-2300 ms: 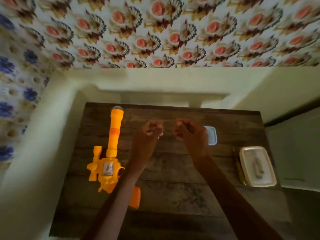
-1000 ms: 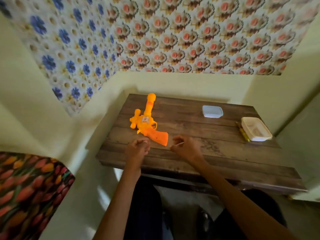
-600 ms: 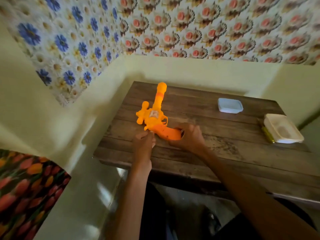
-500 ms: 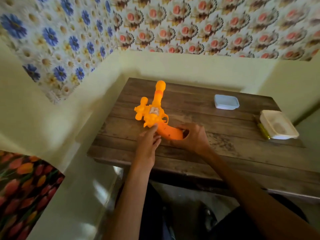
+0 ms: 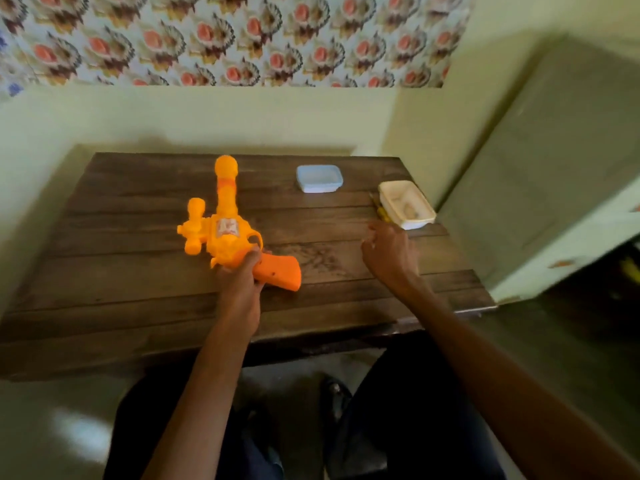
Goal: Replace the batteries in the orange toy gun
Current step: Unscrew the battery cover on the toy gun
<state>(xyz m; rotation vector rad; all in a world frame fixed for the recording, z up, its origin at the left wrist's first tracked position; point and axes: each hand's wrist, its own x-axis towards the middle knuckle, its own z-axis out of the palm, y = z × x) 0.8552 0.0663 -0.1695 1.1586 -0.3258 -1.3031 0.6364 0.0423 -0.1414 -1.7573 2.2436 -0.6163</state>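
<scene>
The orange moulded-plastic toy gun (image 5: 225, 233) lies flat on the dark plank-wood table (image 5: 121, 271), barrel toward 12 o'clock, the left hand (image 5: 240, 282) curled round its handle neck. The right hand (image 5: 389, 252) hovers empty, fingers loosely spread, at the gun's 3 o'clock. The gun looks light, hollow, stiff and smooth, so that thick neck seems the safest hold.

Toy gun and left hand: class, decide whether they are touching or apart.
Touching. The head view shows the left hand gripping the toy gun where its handle meets the body.
</scene>
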